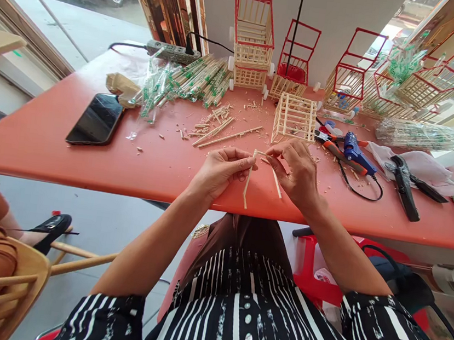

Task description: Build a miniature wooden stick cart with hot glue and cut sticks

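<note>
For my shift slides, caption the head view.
Both hands hold thin sticks over a red table, a stick cage and glue gun beyond.

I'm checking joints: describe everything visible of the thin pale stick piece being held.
The thin, pale, wooden-looking stick piece is angular. The left hand and right hand pinch its short bar. One leg hangs over the red tabletop, ending in a bend; another apparently slants beside it. Glue isn't discernible.
</note>
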`<state>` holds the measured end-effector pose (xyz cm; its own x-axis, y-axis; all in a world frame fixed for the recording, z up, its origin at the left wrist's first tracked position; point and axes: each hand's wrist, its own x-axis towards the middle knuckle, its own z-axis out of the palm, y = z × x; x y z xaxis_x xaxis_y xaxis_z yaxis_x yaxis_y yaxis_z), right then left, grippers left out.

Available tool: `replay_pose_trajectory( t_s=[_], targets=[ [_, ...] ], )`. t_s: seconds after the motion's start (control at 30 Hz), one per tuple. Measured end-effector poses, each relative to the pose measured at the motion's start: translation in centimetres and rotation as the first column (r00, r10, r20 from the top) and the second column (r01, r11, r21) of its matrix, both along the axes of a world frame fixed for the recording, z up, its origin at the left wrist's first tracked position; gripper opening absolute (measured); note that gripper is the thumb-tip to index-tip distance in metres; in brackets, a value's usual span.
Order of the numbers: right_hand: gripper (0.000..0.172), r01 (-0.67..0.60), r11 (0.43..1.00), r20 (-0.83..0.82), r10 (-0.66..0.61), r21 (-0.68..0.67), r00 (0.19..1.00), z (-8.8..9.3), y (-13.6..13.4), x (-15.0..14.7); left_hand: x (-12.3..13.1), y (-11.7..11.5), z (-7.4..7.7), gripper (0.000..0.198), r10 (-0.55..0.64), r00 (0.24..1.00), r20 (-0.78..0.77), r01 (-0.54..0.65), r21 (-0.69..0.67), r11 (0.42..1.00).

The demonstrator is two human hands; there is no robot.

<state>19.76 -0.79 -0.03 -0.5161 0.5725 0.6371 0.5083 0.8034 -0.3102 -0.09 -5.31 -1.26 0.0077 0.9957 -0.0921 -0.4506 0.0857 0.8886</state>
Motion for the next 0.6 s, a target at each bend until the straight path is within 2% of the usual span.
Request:
replay_pose_trajectory(
  t_s=[0.2, 0.37, 0.6],
  targets=[
    [0.017, -0.01, 0.999, -0.023, 0.011, 0.036, 1.0, 0.03, 0.01, 0.05, 0.13, -0.13, 0.01, 0.042, 0.016, 1.0, 0.009, -0.016, 0.011, 1.0],
    [0.019, 0.046, 0.999, -0.025, -0.046, -0.003, 0.999, 0.05, 0.09, 0.45, 0.21, -0.18, 0.08, 0.04, 0.036, 0.999, 0.002, -0.036, 0.004, 0.999],
    [0.019, 0.027, 1.0, -0.016, -0.027, 0.003, 1.0, -0.11, -0.07, 0.49, -0.02, -0.07, -0.14, 0.038, 0.023, 1.0, 0.004, -0.023, 0.023, 0.999]
  ],
)
